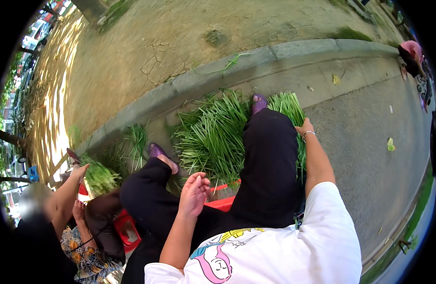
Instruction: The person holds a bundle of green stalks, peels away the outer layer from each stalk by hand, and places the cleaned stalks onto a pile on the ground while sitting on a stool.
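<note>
Beside the curb, the right leg divides stalk heap from bundle.

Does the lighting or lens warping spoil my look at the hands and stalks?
Head view: not much, as both left hand and right hand read clearly, and the heap of green stalks lies in soft shade; head view: sunlit streaks glare on the dirt at far left; head view: fisheye bows the curb and blackens the corners.
</note>
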### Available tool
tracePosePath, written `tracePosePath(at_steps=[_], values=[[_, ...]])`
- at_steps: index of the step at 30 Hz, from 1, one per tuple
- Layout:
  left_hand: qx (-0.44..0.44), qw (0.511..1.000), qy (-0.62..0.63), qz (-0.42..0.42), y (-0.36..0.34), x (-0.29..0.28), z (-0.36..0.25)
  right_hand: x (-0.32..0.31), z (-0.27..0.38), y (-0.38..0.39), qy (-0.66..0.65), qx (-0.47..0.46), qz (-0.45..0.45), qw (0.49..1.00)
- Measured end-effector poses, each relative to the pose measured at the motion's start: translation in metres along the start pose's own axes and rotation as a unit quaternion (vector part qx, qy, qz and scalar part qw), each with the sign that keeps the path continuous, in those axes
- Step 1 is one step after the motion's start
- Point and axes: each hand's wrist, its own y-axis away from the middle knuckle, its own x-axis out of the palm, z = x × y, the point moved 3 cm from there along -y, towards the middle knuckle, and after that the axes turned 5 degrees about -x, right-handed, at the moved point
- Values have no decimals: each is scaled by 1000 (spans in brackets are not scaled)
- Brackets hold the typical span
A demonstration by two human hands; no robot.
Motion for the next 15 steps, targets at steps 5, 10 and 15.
tracePosePath(at_steps=[5,10,15], values=[[2,1000,-15,-27,2,-1,3,12,-6,-14,49,3,5,999],[-11,999,-50,-7,-3,0,7,-13,16,-40,21,-156,-45,987],[-16,997,-76,9,-1,2,14,-86,138,-23,-64,-337,-85,936]])
